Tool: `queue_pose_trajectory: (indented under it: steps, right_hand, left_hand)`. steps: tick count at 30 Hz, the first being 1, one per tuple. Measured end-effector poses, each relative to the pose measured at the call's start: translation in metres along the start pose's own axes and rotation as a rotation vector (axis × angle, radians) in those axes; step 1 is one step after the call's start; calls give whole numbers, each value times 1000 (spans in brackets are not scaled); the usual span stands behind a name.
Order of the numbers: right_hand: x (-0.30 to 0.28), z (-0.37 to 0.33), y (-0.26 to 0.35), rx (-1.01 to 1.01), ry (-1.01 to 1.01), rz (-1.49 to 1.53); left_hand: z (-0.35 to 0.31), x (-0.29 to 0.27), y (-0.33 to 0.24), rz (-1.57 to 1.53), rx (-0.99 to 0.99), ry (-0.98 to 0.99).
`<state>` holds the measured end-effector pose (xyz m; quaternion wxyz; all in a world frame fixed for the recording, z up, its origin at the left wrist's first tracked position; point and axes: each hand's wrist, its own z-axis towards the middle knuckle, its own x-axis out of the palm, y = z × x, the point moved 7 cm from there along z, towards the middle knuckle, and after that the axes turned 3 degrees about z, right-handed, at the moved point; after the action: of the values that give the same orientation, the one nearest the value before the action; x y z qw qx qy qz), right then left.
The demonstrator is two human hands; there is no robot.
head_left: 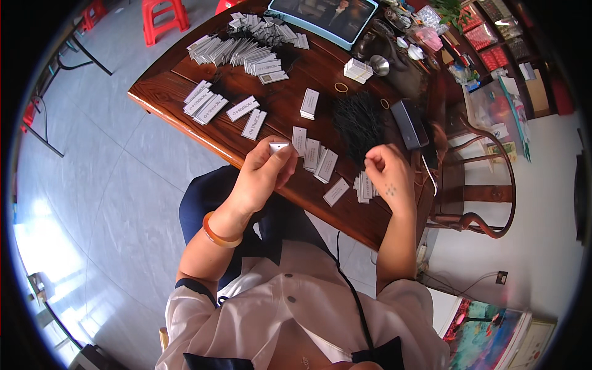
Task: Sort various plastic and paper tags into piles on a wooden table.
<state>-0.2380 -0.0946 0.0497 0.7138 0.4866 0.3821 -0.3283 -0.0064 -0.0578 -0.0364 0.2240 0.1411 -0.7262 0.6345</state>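
Note:
Close to the table's front edge, my left hand [262, 169] is closed round a white hang tag [279, 147], whose end with a small dark hole shows above the thumb. My right hand [392, 176] is raised beside a bundle of black strings [357, 126], its fingertips pinched together. Whether a thin string lies in that pinch, I cannot make out. Loose tags [325, 166] lie on the wood between my hands, and more are partly covered by my right hand. A small stack of tags [309, 103] lies farther back.
Strung tags [237, 52] are heaped at the far left, with smaller groups of tags [206, 103] nearer. A tablet [327, 18] stands at the back. White cards [357, 70], a metal cup [379, 65] and a dark box [409, 124] sit to the right, near a wooden chair [513, 179].

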Motion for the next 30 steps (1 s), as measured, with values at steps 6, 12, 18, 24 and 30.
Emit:
queue_pose_trajectory:
  steps: [6,12,18,24,30]
  right_hand:
    - [12,23,4,-167,-27,-216]
    - [25,24,3,-226,-36,-261]
    - [6,23,-9,-80,-168,359]
    - [-7,14,47,-254,-133,212]
    - [13,-3,99,-607,11,57]
  left_hand:
    - [-3,6,-7,87,50,18]
    - [-2,8,-7,147,103,48]
    - [-3,5,-10,182,98,20]
    - [-2,6,-14,225,295,36]
    - [-7,11,-15,437,291,42]
